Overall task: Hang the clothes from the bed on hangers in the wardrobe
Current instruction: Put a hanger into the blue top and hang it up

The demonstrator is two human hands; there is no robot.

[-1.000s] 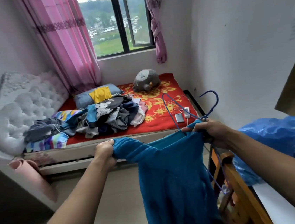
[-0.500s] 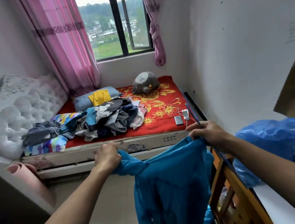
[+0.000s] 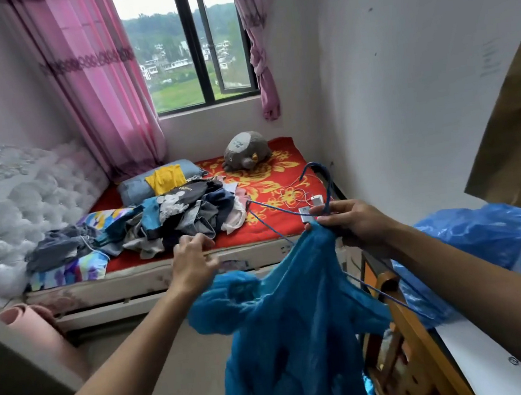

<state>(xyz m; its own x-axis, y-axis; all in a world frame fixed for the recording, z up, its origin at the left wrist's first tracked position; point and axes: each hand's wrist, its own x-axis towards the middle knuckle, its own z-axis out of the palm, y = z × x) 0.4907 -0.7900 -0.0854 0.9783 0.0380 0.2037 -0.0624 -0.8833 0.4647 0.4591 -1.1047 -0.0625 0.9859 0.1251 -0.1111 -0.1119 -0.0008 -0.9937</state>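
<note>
Grip of right hand (image 3: 353,224) on blue hanger (image 3: 286,209), teal garment (image 3: 292,317) hanging beneath

clothes pile (image 3: 183,216) on bed (image 3: 132,277) | plush toy (image 3: 245,150) behind pile | charger (image 3: 317,199) right of pile

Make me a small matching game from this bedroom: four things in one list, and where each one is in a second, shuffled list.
Things
1. blue garment
2. plush toy
3. yellow cloth
4. pink rolled mat

Places
A. down by the near left corner of the bed
B. lying on the grey-blue pillow
C. hanging from the right hand
D. at the bed's far end, below the window

Right pairs: 1-C, 2-D, 3-B, 4-A.
</note>
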